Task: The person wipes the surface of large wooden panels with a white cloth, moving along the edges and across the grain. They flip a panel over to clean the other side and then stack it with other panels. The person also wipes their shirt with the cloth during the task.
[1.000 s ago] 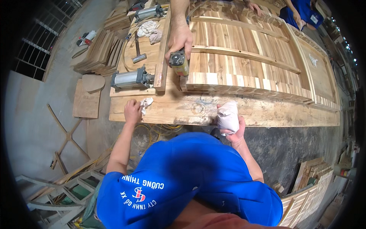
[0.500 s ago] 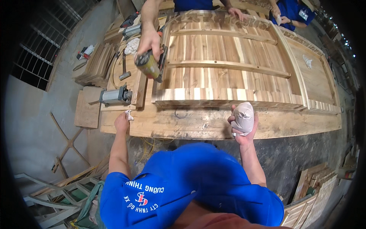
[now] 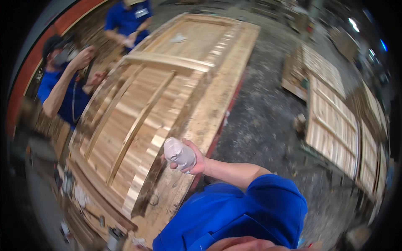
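Observation:
My right hand (image 3: 196, 161) is closed round a rounded bundle in a pale, wrinkled wrapping (image 3: 180, 154); what is inside is hidden. I hold it over the near side of a large wooden panel (image 3: 144, 106), which has a raised frame and two long battens. At the lower edge, a small white scrap (image 3: 138, 242) shows beside a grey clamp cylinder (image 3: 114, 238). My left hand is almost wholly cut off there, so its fingers cannot be made out.
The panel lies on a long wooden workbench (image 3: 209, 113). Across it, one masked co-worker (image 3: 63, 83) raises a tool; another person (image 3: 127, 23) stands farther along. A hammer (image 3: 98, 217) lies at the bench's left end. Slatted panels (image 3: 333, 125) rest on supports at the right.
My view has swung to the right, so the bench now runs diagonally. The bundle stays in my right hand. My left hand has slid out to the lower edge. The co-worker's tool is raised.

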### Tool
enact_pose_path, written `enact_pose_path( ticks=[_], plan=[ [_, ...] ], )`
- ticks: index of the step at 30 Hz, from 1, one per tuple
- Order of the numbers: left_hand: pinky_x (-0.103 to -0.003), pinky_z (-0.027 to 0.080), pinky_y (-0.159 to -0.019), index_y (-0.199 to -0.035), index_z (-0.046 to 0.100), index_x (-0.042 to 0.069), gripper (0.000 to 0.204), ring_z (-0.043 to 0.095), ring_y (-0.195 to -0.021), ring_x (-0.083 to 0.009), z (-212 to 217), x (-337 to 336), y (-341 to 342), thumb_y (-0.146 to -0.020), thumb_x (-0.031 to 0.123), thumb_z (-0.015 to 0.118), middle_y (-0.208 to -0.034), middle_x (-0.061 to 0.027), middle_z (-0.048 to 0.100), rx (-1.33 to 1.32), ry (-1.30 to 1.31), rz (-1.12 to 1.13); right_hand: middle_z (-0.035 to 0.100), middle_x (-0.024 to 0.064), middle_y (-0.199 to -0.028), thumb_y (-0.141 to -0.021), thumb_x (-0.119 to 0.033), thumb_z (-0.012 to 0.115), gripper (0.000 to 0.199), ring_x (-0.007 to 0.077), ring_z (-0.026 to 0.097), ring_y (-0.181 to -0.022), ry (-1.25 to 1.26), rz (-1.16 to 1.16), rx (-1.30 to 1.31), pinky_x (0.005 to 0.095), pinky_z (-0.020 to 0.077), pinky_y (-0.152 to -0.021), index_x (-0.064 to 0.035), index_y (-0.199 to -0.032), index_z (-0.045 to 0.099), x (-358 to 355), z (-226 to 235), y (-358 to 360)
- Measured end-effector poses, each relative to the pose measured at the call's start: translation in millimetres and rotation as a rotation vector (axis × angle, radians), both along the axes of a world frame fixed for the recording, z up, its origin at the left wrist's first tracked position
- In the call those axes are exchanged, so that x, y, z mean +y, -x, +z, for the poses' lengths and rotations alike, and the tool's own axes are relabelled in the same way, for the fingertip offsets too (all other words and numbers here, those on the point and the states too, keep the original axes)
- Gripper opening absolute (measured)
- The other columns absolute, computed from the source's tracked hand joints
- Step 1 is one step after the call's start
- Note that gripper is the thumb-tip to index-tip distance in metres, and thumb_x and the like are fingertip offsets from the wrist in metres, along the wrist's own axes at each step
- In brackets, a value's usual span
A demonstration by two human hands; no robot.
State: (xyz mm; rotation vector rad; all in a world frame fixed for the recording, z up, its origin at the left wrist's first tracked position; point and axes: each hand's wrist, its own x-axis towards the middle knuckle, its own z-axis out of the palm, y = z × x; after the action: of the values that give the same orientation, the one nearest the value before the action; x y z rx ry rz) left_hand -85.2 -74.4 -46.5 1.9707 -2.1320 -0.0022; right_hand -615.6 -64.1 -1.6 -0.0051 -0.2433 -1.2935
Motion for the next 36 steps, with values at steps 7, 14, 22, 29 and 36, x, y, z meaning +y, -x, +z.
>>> enact_pose_path(
  ticks=[7,14,22,29,36],
  plan=[
    [-0.037,0.049,-0.072,-0.107,0.061,-0.003,0.022,0.059,-0.079,-0.0246,-26.0,-87.4,85.5,-0.093,0.013,0.055,-0.089,-0.0136,0.062,0.231,0.094,-0.440,0.048,0.0168,-0.135,-0.091,-0.053,0.051,0.059,0.0336,0.057,-0.091,-0.017,-0.295,-0.063,0.0267,0.0440,-0.040,-0.0201,-0.139,0.044,81.7,-10.5,-15.0],
    [-0.038,0.050,-0.072,-0.107,0.061,-0.002,0.021,0.060,-0.080,-0.0263,-22.4,-105.4,176.1,-0.092,0.012,0.057,-0.089,-0.0145,0.063,0.301,0.065,-0.849,0.049,0.0155,-0.131,-0.091,-0.052,0.051,0.054,0.0337,0.057,-0.092,0.013,-0.515,-0.094,0.0273,0.0430,-0.039,-0.0207,-0.135,0.047,156.1,-15.3,-33.8],
    [-0.039,0.050,-0.073,-0.106,0.062,-0.001,0.020,0.061,-0.082,-0.0283,-13.1,-49.5,291.2,-0.090,0.012,0.059,-0.091,-0.0155,0.063,0.311,-0.040,-1.223,0.062,0.0094,-0.110,-0.090,-0.050,0.054,0.043,0.0314,0.059,-0.085,-0.149,-0.751,-0.102,0.0228,0.0356,-0.036,-0.0196,-0.120,0.058,237.2,9.8,2.0],
    [-0.039,0.050,-0.074,-0.106,0.062,0.000,0.020,0.062,-0.083,-0.0300,0.9,27.0,371.7,-0.089,0.012,0.061,-0.091,-0.0164,0.064,0.229,-0.145,-1.378,0.064,0.0046,-0.108,-0.091,-0.048,0.052,0.041,0.0291,0.059,-0.080,-0.259,-0.906,-0.038,0.0212,0.0351,-0.035,-0.0229,-0.123,0.056,326.1,-0.6,47.5],
    [-0.040,0.051,-0.074,-0.106,0.063,0.001,0.020,0.063,-0.084,-0.0318,5.1,74.7,363.1,-0.088,0.011,0.063,-0.092,-0.0173,0.065,0.200,-0.185,-1.284,0.063,0.0080,-0.110,-0.092,-0.049,0.050,0.044,0.0279,0.060,-0.078,-0.249,-0.867,0.103,0.0207,0.0359,-0.035,-0.0224,-0.125,0.055,354.2,0.1,83.0]
  ],
)
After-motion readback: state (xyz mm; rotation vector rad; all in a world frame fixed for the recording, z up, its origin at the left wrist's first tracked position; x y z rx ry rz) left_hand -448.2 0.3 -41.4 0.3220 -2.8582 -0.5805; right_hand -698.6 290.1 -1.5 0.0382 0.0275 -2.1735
